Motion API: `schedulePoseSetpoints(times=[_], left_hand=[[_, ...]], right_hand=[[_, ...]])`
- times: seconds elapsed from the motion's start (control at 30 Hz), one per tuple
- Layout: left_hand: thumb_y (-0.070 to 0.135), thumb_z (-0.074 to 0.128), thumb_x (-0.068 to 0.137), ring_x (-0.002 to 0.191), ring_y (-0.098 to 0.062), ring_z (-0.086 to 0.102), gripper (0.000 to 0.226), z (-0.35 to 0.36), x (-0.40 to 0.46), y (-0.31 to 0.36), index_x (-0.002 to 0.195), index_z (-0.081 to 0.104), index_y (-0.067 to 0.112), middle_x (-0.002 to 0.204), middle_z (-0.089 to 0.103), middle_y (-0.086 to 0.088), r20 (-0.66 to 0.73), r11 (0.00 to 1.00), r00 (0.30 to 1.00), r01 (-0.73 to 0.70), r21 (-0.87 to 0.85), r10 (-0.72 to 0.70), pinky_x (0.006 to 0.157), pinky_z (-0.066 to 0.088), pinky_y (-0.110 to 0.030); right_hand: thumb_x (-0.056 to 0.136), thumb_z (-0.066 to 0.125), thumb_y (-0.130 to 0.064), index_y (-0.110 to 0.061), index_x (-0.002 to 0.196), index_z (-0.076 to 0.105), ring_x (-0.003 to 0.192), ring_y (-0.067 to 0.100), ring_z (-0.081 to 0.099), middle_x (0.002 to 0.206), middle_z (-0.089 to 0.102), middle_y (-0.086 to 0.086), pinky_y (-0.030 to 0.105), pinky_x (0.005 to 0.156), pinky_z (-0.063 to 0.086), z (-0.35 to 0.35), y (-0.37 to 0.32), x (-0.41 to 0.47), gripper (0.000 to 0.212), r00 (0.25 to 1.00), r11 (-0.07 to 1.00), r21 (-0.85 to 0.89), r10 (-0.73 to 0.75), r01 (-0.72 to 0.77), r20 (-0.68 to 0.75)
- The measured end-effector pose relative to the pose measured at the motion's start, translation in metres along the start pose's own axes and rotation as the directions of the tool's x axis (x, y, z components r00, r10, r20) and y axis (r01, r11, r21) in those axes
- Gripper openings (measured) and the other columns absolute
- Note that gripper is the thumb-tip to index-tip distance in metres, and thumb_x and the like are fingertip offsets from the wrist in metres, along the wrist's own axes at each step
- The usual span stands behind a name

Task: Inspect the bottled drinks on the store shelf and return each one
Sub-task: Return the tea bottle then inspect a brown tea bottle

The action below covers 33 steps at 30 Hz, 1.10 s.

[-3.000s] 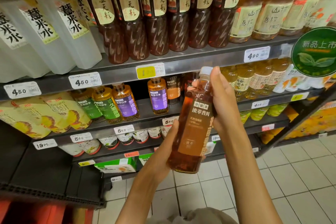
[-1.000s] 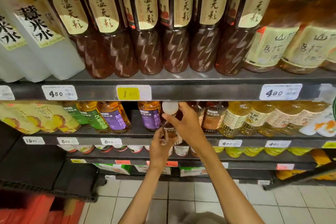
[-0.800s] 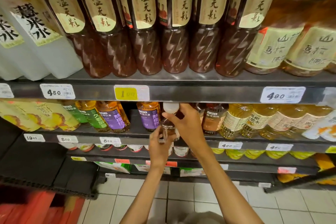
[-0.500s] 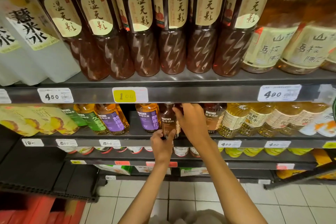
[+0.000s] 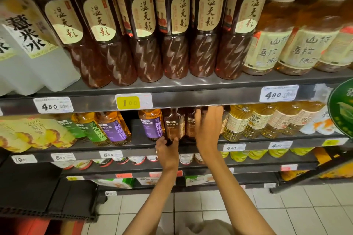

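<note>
So the brown bottle (image 5: 174, 126) is standing upright on the second shelf (image 5: 133, 145), squeezed in between a purple-label bottle (image 5: 151, 124) on its left and another brown bottle (image 5: 190, 125) on its right. The left hand (image 5: 167, 151) is down at the base of it, thumb and fingers pinching the bottom edge right at the shelf lip. The right hand (image 5: 208, 129) is up just beside it, fingers straight and spread, lying flat against the neighbouring brown bottles and not gripping anything as far as I can see. One shelf up there's a row of dark red bottles (image 5: 175, 32) with cream labels, and a yellow price tag (image 5: 129, 102) on the rail right above the hands. Pale yellow bottles (image 5: 254, 122) sit off to the right.
</note>
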State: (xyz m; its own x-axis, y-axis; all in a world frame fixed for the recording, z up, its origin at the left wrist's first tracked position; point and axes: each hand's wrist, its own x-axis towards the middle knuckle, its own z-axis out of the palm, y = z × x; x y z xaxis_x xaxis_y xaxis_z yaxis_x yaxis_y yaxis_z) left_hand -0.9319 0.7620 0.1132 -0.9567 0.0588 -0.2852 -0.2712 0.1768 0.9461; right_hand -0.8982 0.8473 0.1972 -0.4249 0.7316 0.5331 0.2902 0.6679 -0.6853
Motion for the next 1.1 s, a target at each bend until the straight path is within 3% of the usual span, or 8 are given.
schedulePoseSetpoints(times=[0.1, 0.2, 0.4, 0.57, 0.67, 0.77, 0.9, 1.1], left_hand=[[0.002, 0.059, 0.089, 0.100, -0.034, 0.062, 0.022, -0.001, -0.009, -0.001, 0.109, 0.049, 0.005, 0.109, 0.062, -0.021, 0.104, 0.994, 0.988, 0.110, 0.020, -0.111, 0.088, 0.051, -0.040], [0.005, 0.056, 0.090, 0.102, -0.025, 0.063, 0.013, -0.006, -0.010, -0.001, 0.092, 0.059, 0.017, 0.106, 0.066, -0.013, 0.276, 0.977, 0.950, 0.095, 0.193, -0.147, 0.095, 0.050, -0.041], [0.006, 0.058, 0.090, 0.106, -0.019, 0.061, 0.019, -0.010, -0.006, 0.003, 0.104, 0.057, 0.019, 0.114, 0.066, -0.007, 0.375, 0.982, 0.924, 0.001, 0.188, -0.073, 0.098, 0.048, -0.040], [0.017, 0.066, 0.087, 0.100, -0.002, 0.055, 0.051, -0.014, -0.008, 0.002, 0.133, 0.043, 0.021, 0.126, 0.052, 0.006, 0.439, 0.972, 0.897, -0.145, 0.183, 0.051, 0.070, 0.042, -0.009], [0.024, 0.070, 0.084, 0.115, -0.006, 0.046, 0.063, -0.016, -0.015, 0.002, 0.137, 0.036, 0.025, 0.135, 0.042, 0.007, 0.486, 0.966, 0.867, -0.207, 0.154, 0.108, 0.079, 0.040, -0.009], [0.034, 0.071, 0.081, 0.128, -0.007, 0.038, 0.069, -0.022, -0.022, 0.000, 0.139, 0.034, 0.028, 0.143, 0.036, 0.010, 0.565, 0.946, 0.809, -0.288, 0.145, 0.160, 0.100, 0.038, -0.025], [0.051, 0.068, 0.071, 0.121, -0.002, 0.049, 0.055, -0.035, -0.037, 0.011, 0.121, 0.044, 0.045, 0.128, 0.054, 0.020, 0.701, 0.971, 0.708, -0.218, 0.101, 0.086, 0.083, 0.046, -0.014], [0.060, 0.071, 0.068, 0.099, -0.001, 0.066, 0.057, -0.054, -0.063, 0.028, 0.114, 0.053, 0.031, 0.104, 0.070, 0.020, 0.777, 0.997, 0.626, -0.075, -0.032, 0.072, 0.072, 0.051, -0.012]], right_hand=[[0.089, 0.062, -0.006, -0.013, 0.063, 0.040, 0.073, 0.020, 0.037, 0.064, 0.037, 0.004, 0.039, 0.061, 0.039, 0.004, -0.001, 0.009, 0.034, 0.987, 0.998, -0.035, 0.062, -0.057, 0.148], [0.090, 0.064, -0.012, -0.015, 0.063, 0.039, 0.072, 0.018, 0.038, 0.066, 0.040, 0.001, 0.032, 0.059, 0.030, 0.008, 0.003, 0.009, 0.037, 0.970, 0.997, -0.001, 0.072, -0.074, 0.233], [0.088, 0.070, -0.025, -0.007, 0.089, 0.049, 0.081, 0.016, 0.042, 0.086, 0.044, 0.007, 0.016, 0.065, 0.027, 0.005, 0.009, 0.004, 0.027, 0.953, 0.973, 0.131, 0.148, -0.188, 0.266], [0.085, 0.072, -0.019, -0.005, 0.098, 0.052, 0.070, 0.006, 0.053, 0.080, 0.051, -0.016, 0.022, 0.063, 0.043, -0.012, 0.015, -0.007, 0.028, 0.975, 0.931, 0.344, 0.051, -0.125, 0.216], [0.079, 0.078, -0.012, -0.011, 0.112, 0.058, 0.096, 0.014, 0.061, 0.100, 0.059, -0.017, 0.035, 0.085, 0.052, -0.024, 0.015, -0.014, 0.039, 0.971, 0.860, 0.466, 0.122, -0.208, 0.207], [0.074, 0.082, -0.011, -0.021, 0.111, 0.059, 0.099, 0.005, 0.062, 0.104, 0.064, -0.014, 0.024, 0.086, 0.051, -0.036, 0.012, -0.017, 0.045, 0.969, 0.796, 0.554, 0.173, -0.243, 0.176], [0.071, 0.083, -0.009, -0.018, 0.107, 0.061, 0.092, 0.006, 0.066, 0.101, 0.069, -0.002, 0.016, 0.077, 0.052, -0.055, 0.005, -0.016, 0.043, 0.967, 0.733, 0.631, 0.175, -0.254, 0.187], [0.069, 0.080, -0.019, -0.019, 0.098, 0.058, 0.080, 0.011, 0.062, 0.089, 0.065, -0.002, 0.024, 0.069, 0.051, -0.083, -0.014, -0.007, 0.037, 0.934, 0.593, 0.722, 0.192, -0.356, 0.302]])
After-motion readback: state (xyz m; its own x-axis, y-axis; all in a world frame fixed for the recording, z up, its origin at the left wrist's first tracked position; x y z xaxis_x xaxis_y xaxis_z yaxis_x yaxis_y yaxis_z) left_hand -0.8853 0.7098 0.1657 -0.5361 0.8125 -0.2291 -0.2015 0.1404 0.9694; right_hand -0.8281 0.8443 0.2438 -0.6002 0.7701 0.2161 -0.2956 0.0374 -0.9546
